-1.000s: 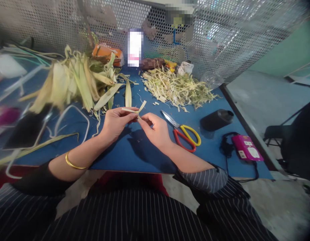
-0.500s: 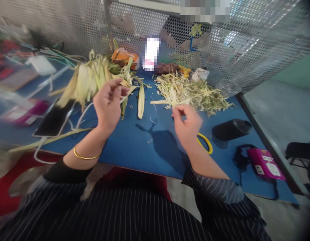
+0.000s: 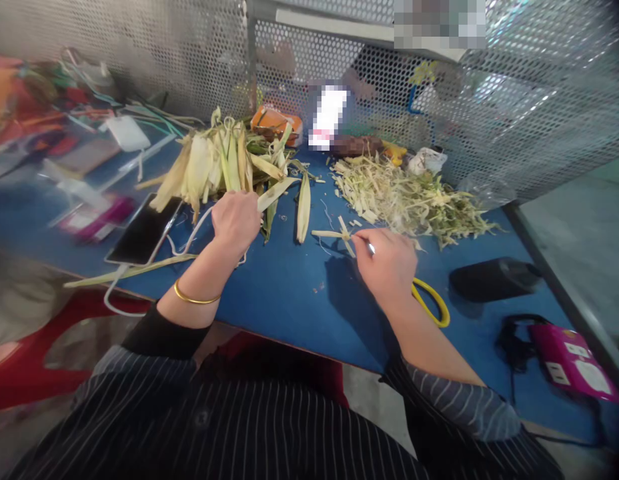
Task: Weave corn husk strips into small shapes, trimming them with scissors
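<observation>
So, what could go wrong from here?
The right hand seems to hold the small husk piece by one side, so its thin strips might slip or unfold.

The yellow handle pokes out beside the right forearm; the forearm could knock it, and I cannot see where the blades point.

A white cable runs close to the left hand at the husk bundle, so it might get snagged.

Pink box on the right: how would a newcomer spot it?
Find the blue table's right end. Nearer the wearer than the black bottle lies the pink box. A black cord beside it sets it apart from the pink item far left by the phone.
</observation>
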`<state>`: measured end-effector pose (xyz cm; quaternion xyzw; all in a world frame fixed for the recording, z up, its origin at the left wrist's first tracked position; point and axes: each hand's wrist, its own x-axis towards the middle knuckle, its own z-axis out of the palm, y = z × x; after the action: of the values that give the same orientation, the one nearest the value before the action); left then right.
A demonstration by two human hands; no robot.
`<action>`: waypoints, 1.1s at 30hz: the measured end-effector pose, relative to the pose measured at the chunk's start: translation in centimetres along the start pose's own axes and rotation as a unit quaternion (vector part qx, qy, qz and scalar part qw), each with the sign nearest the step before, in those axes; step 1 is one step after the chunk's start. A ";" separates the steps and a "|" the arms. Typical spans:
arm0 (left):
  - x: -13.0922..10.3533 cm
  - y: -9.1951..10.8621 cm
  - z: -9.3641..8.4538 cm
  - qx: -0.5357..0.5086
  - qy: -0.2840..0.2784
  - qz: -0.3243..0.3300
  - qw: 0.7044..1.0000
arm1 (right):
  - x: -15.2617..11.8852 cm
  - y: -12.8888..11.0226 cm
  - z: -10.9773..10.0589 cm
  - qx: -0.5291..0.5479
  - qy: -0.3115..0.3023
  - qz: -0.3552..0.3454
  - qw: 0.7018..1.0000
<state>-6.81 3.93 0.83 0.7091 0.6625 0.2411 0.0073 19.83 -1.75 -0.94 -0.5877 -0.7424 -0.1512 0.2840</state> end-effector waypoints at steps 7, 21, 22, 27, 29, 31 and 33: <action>0.1 0.0 0.7 0.067 0.005 0.006 0.998 | -0.1 -0.8 -0.2 0.028 0.022 -0.043 0.998; -0.9 2.2 0.7 -0.032 0.005 0.065 0.997 | -0.4 -1.7 -0.7 0.072 0.017 -0.088 0.993; -0.8 1.8 0.0 -0.045 0.026 0.051 0.997 | -0.4 -1.7 -0.7 0.072 0.016 -0.090 0.993; -2.2 -0.3 -3.9 0.004 0.088 -0.025 0.996 | -0.4 -1.6 -0.5 0.069 0.024 -0.107 0.992; -3.4 -0.5 -4.1 0.062 0.020 -0.021 0.998 | -0.4 -1.6 -0.4 0.073 0.019 -0.113 0.991; -4.5 -0.4 -3.6 0.117 -0.057 -0.026 0.991 | -0.5 -1.8 -0.3 0.077 0.013 -0.116 0.990; -5.1 -0.2 -2.7 0.141 -0.114 -0.027 0.983 | -0.6 -1.9 -0.3 0.080 0.010 -0.119 0.990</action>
<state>-7.98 -1.67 1.40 0.7081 0.7033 0.0623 -0.0106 18.18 -2.89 -0.80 -0.4686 -0.8141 -0.1297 0.3175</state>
